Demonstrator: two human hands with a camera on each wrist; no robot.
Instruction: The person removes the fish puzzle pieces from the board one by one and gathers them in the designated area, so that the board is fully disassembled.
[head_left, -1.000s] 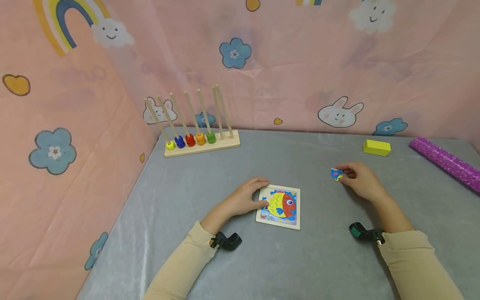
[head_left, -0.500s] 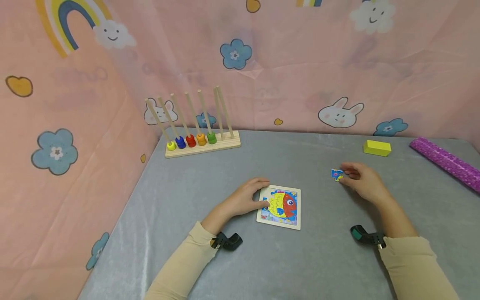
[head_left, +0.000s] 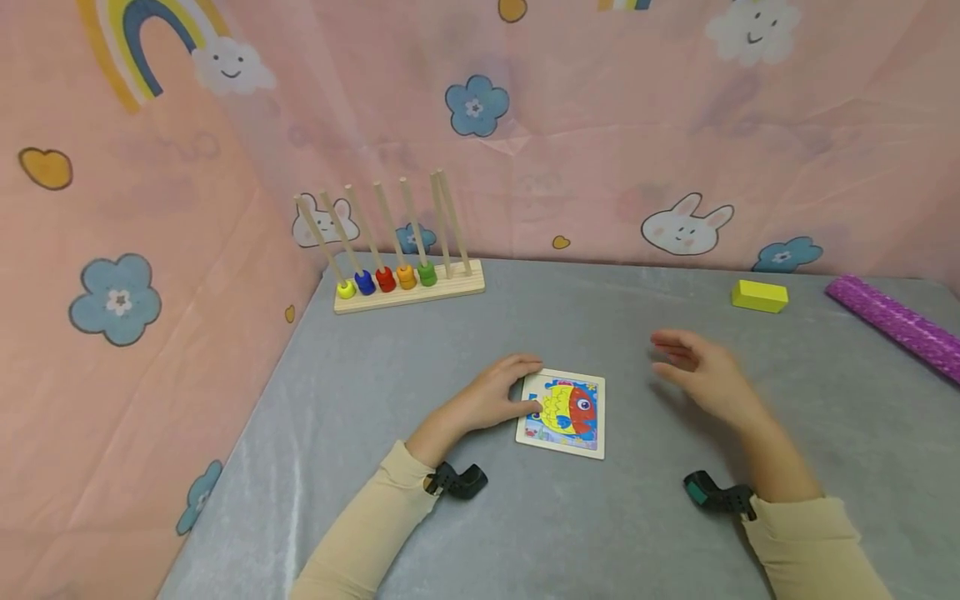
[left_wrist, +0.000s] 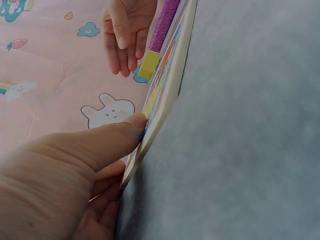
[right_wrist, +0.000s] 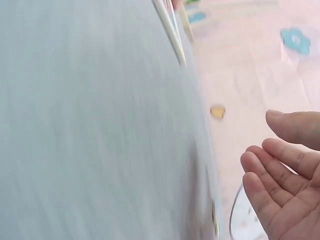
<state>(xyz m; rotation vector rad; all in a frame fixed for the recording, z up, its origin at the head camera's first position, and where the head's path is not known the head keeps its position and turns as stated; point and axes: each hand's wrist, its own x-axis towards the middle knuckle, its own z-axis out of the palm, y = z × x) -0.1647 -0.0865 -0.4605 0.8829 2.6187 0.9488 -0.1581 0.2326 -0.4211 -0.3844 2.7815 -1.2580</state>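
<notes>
A square wooden jigsaw puzzle (head_left: 564, 414) with a red and yellow fish lies flat on the grey table. My left hand (head_left: 491, 396) grips it by its left side, thumb on the picture and fingers at the far edge. In the left wrist view the thumb presses on the puzzle's frame (left_wrist: 167, 95). My right hand (head_left: 708, 375) hovers to the right of the puzzle with loosely bent fingers. In the right wrist view thumb and fingers (right_wrist: 260, 187) stand apart with nothing between them. The small blue puzzle piece is hidden in the head view.
A wooden rack (head_left: 408, 296) with upright pegs and coloured beads stands at the back left. A yellow block (head_left: 759, 296) and a glittery purple roll (head_left: 892, 325) lie at the back right. A pink printed cloth (head_left: 570, 150) walls the table's back and left.
My right hand has let go of the small blue puzzle piece, spread its thumb and fingers, and shifted slightly left. My left hand stays on the puzzle.
</notes>
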